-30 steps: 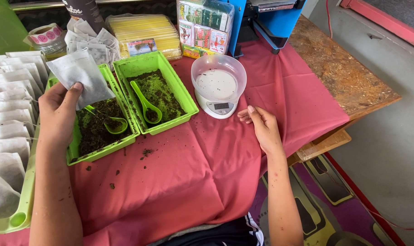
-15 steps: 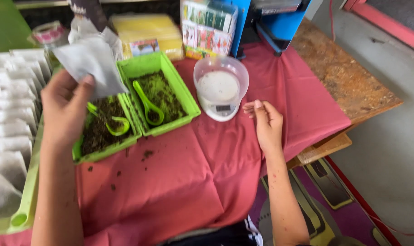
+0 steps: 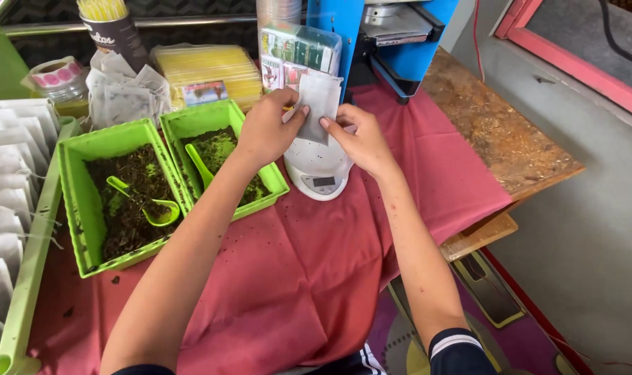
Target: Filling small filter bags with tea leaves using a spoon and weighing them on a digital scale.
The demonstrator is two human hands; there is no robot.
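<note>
Green plastic trays (image 3: 84,208) of dark crumbly leaves sit left on the red-clothed table (image 3: 295,271). Over the white scale (image 3: 318,175), the left hand (image 3: 267,128) and right hand (image 3: 361,139) each pinch the flat papery filter bag (image 3: 321,101) between them.

Bright, even daylight fills the sharp frame, casting only soft shadows under both forearms, with slight wide-angle stretching toward the edges.

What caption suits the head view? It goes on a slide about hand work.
Both hands, left hand and right hand, hold a white filter bag above a small kitchen scale, beside two green trays of dried leaves.
</note>
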